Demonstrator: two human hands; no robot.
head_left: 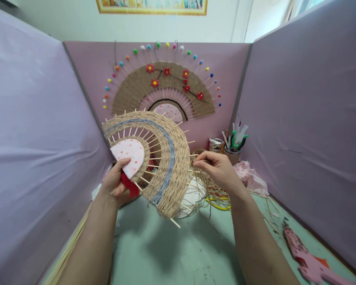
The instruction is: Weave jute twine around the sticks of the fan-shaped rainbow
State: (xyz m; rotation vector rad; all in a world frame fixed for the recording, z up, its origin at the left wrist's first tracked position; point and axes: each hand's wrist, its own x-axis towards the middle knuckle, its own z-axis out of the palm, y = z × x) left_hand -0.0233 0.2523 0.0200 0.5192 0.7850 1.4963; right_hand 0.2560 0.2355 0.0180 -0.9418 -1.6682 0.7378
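Observation:
My left hand grips a woven fan by its half-round centre, thumb on the white, pink-dotted face. The fan is tan cord woven over thin sticks, with a blue band curving through it. It is held up, tilted, above the table. A red tassel or yarn bundle hangs below the left thumb. At the fan's right rim my right hand is closed in a pinch beside the protruding stick ends. It pinches tan cord, part of which trails below into a loose tangle. The fingertips partly hide the cord.
A finished-looking fan with red flowers and coloured balls leans on the pink back panel. Cups with tools stand at back right. A pink cut-out figure lies at right on the green table. Long sticks lie along the left.

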